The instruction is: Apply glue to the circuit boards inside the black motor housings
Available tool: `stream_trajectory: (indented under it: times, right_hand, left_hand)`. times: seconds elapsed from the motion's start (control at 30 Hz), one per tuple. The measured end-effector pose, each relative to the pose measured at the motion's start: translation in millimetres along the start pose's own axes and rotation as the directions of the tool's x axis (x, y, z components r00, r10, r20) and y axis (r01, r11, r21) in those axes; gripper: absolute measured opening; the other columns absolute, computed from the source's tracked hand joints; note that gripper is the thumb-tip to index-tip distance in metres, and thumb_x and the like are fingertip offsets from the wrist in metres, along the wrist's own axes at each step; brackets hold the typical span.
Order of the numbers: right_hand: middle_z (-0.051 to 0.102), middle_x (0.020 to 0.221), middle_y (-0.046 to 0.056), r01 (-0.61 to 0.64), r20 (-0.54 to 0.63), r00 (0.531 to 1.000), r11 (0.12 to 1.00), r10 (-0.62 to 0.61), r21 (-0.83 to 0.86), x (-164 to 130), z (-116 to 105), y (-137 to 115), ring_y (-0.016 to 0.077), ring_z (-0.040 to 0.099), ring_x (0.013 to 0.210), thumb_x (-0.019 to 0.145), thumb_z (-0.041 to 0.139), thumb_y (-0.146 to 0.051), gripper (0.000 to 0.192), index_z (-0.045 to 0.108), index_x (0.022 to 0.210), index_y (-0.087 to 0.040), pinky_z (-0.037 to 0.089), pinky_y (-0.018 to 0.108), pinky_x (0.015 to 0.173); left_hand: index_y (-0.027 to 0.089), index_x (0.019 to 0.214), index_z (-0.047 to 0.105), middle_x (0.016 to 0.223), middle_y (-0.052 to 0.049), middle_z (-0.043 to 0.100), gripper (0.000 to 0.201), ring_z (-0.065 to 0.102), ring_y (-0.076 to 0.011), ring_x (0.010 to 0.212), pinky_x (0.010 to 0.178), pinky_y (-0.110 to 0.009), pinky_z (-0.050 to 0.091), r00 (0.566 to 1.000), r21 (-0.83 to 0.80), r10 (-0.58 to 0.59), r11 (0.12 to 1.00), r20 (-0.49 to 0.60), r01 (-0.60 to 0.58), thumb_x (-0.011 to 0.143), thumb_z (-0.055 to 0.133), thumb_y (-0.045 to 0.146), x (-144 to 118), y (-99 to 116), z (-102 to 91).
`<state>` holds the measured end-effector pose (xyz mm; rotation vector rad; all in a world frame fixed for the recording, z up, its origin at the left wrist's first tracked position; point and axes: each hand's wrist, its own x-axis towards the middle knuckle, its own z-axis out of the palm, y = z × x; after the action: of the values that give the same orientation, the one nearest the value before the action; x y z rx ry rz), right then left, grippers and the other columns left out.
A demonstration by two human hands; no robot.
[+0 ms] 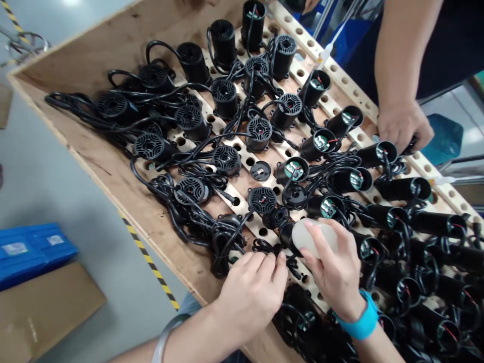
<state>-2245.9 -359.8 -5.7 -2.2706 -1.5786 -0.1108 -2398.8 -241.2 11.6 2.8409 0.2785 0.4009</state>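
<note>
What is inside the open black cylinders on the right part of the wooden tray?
Inside the open black cylinders sit small green circuit boards with red wires. Anything deeper is covered by the boards.

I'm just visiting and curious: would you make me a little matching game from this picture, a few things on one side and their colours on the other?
Things:
1. wristband on the right hand
2. crate on the floor
3. dome under the right hand's fingers
4. cable at the left hand

Colours:
A. black
B. whitish, translucent
C. turquoise
D. deep blue

Pairs: 1-C, 2-D, 3-B, 4-A
</note>
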Motion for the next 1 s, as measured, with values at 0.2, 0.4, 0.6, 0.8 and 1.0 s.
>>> stream_trajectory:
  times: [0.2,0.4,0.6,0.8,1.0]
  right_hand:
    - [0.046,0.129,0.017,-0.060,-0.182,0.981,0.998,0.061,0.007,-3.5,-17.4,-3.6,0.0342,0.050,0.115,0.086,0.060,-0.030,0.058,0.042,0.141,-0.025,0.046,0.047,0.090]
    - [0.048,0.120,0.016,-0.056,-0.004,0.998,0.998,0.056,0.010,-1.6,0.2,-6.2,0.0297,0.053,0.108,0.086,0.059,-0.027,0.051,0.048,0.136,-0.023,0.051,0.042,0.085]
    - [0.046,0.127,0.016,-0.068,-0.163,0.985,0.997,0.061,-0.036,0.9,-16.1,-11.4,0.0328,0.050,0.114,0.085,0.061,-0.029,0.060,0.041,0.142,-0.027,0.048,0.045,0.088]
    - [0.049,0.119,0.016,-0.123,-0.002,0.992,0.992,0.123,0.000,4.6,0.4,-5.2,0.0295,0.053,0.109,0.089,0.055,-0.029,0.050,0.046,0.138,-0.023,0.050,0.044,0.087]
    - [0.044,0.130,0.015,-0.107,-0.177,0.979,0.994,0.104,-0.005,1.1,-11.0,-14.6,0.0327,0.051,0.114,0.086,0.060,-0.033,0.060,0.040,0.142,-0.028,0.048,0.046,0.090]
  left_hand:
    - [0.005,0.101,0.064,0.080,-0.009,0.070,0.029,0.066,-0.0180,0.072,0.060,-0.029,0.053,1.000,-0.009,-0.005,1.000,0.019,0.006,0.088,0.039,0.005,-1.5,0.1,1.7]
    - [0.006,0.101,0.065,0.081,-0.009,0.070,0.029,0.065,-0.0181,0.071,0.060,-0.029,0.053,1.000,-0.021,-0.004,1.000,0.009,0.004,0.089,0.038,0.006,-1.2,0.4,0.5]
    - [0.005,0.102,0.063,0.081,-0.010,0.069,0.029,0.065,-0.0186,0.072,0.060,-0.030,0.053,0.999,-0.023,-0.003,1.000,0.037,0.004,0.088,0.038,0.005,-1.8,1.4,1.6]
    - [0.004,0.103,0.063,0.078,-0.009,0.068,0.029,0.065,-0.0186,0.069,0.059,-0.030,0.053,0.999,-0.037,-0.010,0.999,0.048,0.012,0.087,0.039,0.006,-2.6,1.4,2.1]
    - [0.004,0.103,0.063,0.081,-0.010,0.069,0.029,0.065,-0.0186,0.071,0.060,-0.029,0.052,0.998,-0.035,-0.011,0.999,0.062,0.013,0.088,0.039,0.006,-1.9,1.7,1.6]
